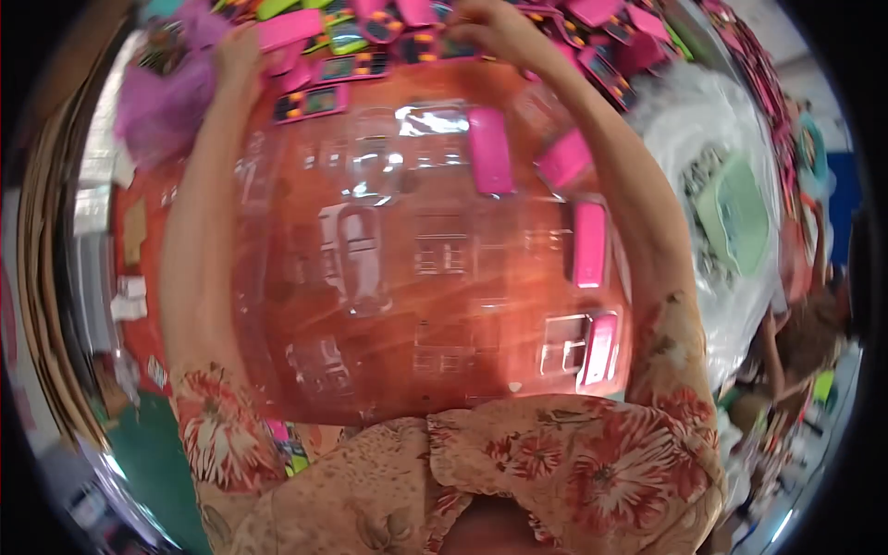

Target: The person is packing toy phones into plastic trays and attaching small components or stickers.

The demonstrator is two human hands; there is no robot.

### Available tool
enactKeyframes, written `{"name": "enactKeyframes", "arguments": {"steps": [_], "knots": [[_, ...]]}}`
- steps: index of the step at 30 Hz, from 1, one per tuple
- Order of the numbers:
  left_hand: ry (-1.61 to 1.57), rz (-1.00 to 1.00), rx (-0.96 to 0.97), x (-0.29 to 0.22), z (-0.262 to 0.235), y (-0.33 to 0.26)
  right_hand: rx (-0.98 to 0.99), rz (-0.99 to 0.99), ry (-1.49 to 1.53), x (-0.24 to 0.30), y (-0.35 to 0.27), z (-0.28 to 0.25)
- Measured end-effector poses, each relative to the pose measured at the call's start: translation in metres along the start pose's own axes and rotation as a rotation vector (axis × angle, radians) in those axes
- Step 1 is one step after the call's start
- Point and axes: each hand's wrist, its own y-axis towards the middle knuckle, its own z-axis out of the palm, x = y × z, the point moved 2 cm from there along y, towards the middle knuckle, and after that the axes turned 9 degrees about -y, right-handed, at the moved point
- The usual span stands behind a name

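Note:
At the far left edge of the pile, my left hand [242,51] is closed at the end of a pink plastic piece [289,30], which looks like a handheld toy. My right hand [490,26] reaches into the pile with curled fingers; blur hides what lies between them. Around both hands are pink toy handheld games [326,100] with small screens and orange buttons, and some lime-green ones [347,39]. Between my forearms lies a clear moulded plastic tray [444,296]. Pink pieces sit at its right side: one upper piece [490,151], a tilted one [564,159], and others [588,245] lower down.
The tray rests on a red-orange table [148,222]. A purple plastic bag [162,111] stands at the far left. On the right, a pale green basket [735,213] lies on clear plastic sheeting [666,120] beside small metallic parts. Another person's arm [772,356] shows at the right.

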Motion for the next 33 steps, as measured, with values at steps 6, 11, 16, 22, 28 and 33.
{"name": "enactKeyframes", "arguments": {"steps": [6, 11, 16, 22, 28, 33], "knots": [[-0.645, -0.475, -0.013, -0.047, -0.028, -0.049, 0.154, 0.340, 0.285, 0.043, -0.044, 0.003], [-0.727, -0.498, 0.089, -0.072, -0.043, -0.100, 0.265, 0.221, 0.072, 0.075, -0.062, 0.016], [-0.768, -0.697, 0.049, -0.087, -0.029, -0.156, 0.135, 0.099, -0.083, 0.093, -0.064, 0.023], [-0.416, -0.595, 0.306, -0.105, -0.028, -0.193, 0.170, 0.408, 0.144, 0.110, -0.045, 0.046], [-0.280, -0.258, 0.272, -0.121, 0.011, -0.218, 0.359, 0.470, 0.388, 0.135, -0.040, 0.085], [-0.393, -0.320, 0.145, -0.116, 0.011, -0.198, 0.256, 0.455, 0.604, 0.139, -0.048, 0.078]]}}
